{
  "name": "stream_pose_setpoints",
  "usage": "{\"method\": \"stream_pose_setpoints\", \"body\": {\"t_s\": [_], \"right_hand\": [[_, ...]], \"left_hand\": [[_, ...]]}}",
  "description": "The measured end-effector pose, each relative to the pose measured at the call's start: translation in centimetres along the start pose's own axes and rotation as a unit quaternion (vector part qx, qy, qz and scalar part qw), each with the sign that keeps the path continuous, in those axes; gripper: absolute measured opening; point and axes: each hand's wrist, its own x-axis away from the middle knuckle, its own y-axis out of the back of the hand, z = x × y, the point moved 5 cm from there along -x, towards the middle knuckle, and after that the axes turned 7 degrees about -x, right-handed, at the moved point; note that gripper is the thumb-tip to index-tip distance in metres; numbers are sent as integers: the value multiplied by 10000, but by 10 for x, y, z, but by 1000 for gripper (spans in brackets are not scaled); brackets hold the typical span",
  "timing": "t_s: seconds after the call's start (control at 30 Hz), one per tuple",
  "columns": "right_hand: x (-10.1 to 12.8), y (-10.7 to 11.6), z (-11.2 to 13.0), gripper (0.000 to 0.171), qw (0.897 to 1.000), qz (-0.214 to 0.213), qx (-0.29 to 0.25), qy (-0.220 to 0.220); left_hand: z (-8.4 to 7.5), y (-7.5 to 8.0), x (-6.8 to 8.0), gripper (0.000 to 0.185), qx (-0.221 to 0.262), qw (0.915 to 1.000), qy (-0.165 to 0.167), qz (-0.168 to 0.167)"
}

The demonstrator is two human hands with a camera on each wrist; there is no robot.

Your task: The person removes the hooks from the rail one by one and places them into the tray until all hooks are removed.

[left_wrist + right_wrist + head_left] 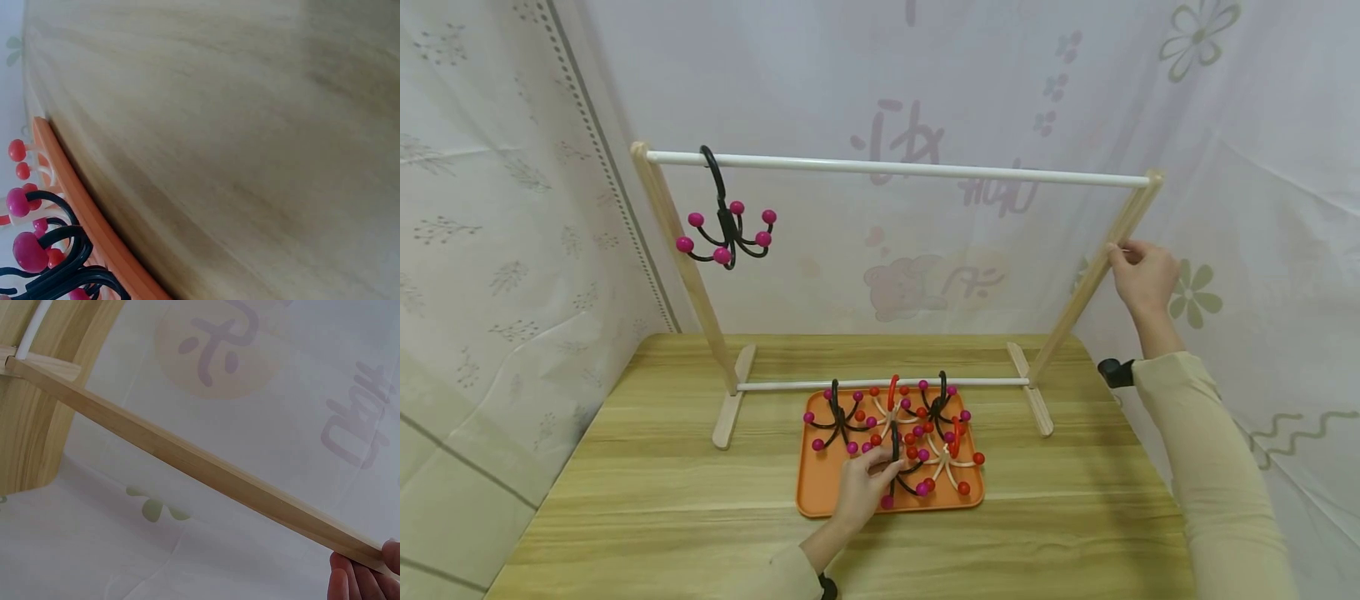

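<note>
My left hand (863, 487) pinches the stem of a black octopus-style hook hanger (895, 440) with magenta balls, at the front of the orange tray (812, 502). In the left wrist view, black arms with magenta balls (30, 252) show beside the tray rim (87, 206); the hand is out of that view. My right hand (1148, 273) holds the right wooden post (1078, 300) of a rack between thumb and fingers, also seen in the right wrist view as a long post (187, 461). Another black hanger (727, 223) with magenta balls hangs from the white top bar (887, 168), near its left end.
Several hangers crowd the tray, including black ones (840, 421) and cream ones with red hooks (892, 396). The rack's lower white bar (790, 386) runs just behind the tray, between two wooden feet (730, 417). A printed curtain (820, 275) stands behind the wood-grain table (647, 500).
</note>
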Motion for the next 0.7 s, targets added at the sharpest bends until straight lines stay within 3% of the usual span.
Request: {"method": "stream_pose_setpoints", "body": {"t_s": [0.23, 0.47, 0.7], "right_hand": [[-1, 0, -1, 39, 10000, 30, -57, -12], [1, 1, 1, 39, 10000, 47, 8, -20], [3, 2, 2, 39, 9999, 79, 7, -77]], "left_hand": [[2, -3, 2, 9, -206, 9996, -154, -95], [33, -12, 5, 10, -237, 9997, -32, 63], [31, 4, 3, 24, -560, 9976, -205, -364]]}}
